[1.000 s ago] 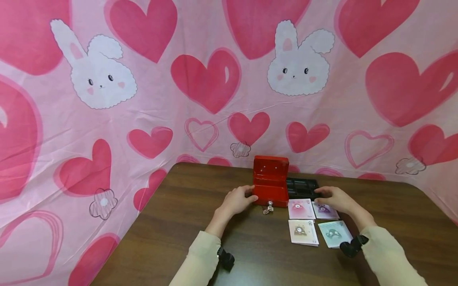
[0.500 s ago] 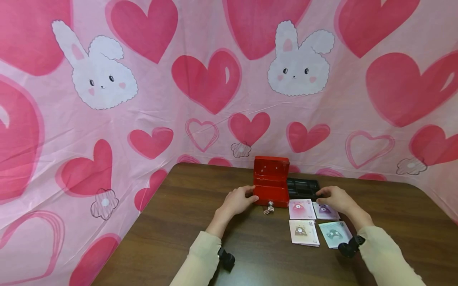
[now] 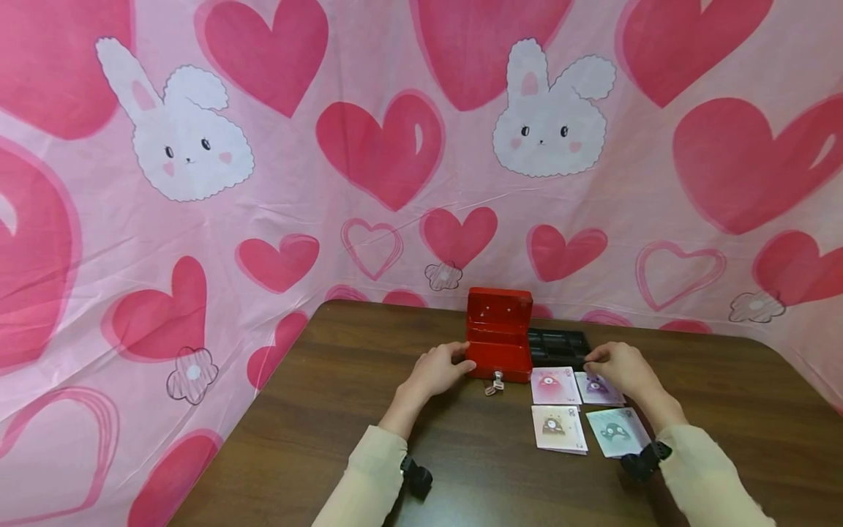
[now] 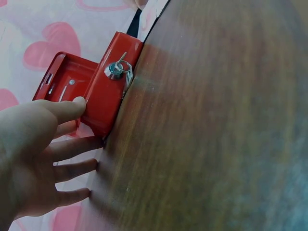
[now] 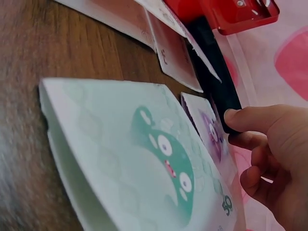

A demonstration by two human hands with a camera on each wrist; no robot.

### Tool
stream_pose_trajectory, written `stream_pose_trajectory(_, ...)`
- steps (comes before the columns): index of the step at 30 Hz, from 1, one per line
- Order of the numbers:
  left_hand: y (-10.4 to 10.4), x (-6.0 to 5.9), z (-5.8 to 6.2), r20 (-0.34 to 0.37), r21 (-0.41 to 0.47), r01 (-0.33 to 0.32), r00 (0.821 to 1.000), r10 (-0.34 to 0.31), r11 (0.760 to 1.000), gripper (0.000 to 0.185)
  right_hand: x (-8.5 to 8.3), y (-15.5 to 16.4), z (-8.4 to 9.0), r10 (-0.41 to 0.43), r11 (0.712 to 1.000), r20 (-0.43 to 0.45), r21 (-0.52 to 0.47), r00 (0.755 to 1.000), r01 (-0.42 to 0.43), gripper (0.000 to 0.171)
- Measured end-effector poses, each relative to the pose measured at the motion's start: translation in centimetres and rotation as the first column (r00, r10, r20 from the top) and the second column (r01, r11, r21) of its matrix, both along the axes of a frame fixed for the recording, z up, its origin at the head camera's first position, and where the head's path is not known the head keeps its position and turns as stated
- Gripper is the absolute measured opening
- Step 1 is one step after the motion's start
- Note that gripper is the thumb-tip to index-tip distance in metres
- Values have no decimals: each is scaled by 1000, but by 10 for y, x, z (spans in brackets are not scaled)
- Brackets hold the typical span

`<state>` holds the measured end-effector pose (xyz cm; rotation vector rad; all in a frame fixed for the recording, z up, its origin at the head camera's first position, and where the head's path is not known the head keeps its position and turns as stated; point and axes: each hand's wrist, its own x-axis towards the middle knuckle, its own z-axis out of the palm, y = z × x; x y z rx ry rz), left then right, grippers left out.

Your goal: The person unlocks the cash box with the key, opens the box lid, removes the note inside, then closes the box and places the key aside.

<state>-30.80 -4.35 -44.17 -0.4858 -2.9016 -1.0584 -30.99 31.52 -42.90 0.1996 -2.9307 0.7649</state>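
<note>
One spread left hand [image 3: 436, 368] apparently steadies the red box [image 3: 507, 359] near the tabletop's far edge [image 3: 388, 313]; right hand [image 3: 622, 367] pinches black tray [image 3: 552, 347].

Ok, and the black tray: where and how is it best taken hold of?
Probably pinch the black tray at the near corner of its right end, coming from the right, where the right hand has it now. The low end suits thumb and forefinger; the open red box stands by its left end and pink notes and purple notes lie along its near side.
</note>
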Motion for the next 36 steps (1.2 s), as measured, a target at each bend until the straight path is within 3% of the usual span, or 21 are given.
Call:
stream_pose_trajectory(5, -1, 0, 0, 7, 8, 4, 1000, -4, 1000, 50, 5, -2, -1, -38, 999, -43, -11, 998, 38, 18)
stream_pose_trajectory(11, -2, 1, 1, 7, 8, 10, 1000, -10, 1000, 51, 13, -6, -1, -117, 991, -30, -68, 993, 115, 25)
stream_pose_trajectory(24, -2, 3, 2, 9, 12, 7, 1000, -7, 1000, 50, 33, -14, 6, -205, 967, -64, -169, 977, 192, 29)
stream_pose_trajectory(36, -1, 2, 0, -5, -7, 0, 1000, 0, 1000, 50, 36, -11, -2, -205, 963, -90, -197, 975, 184, 29)
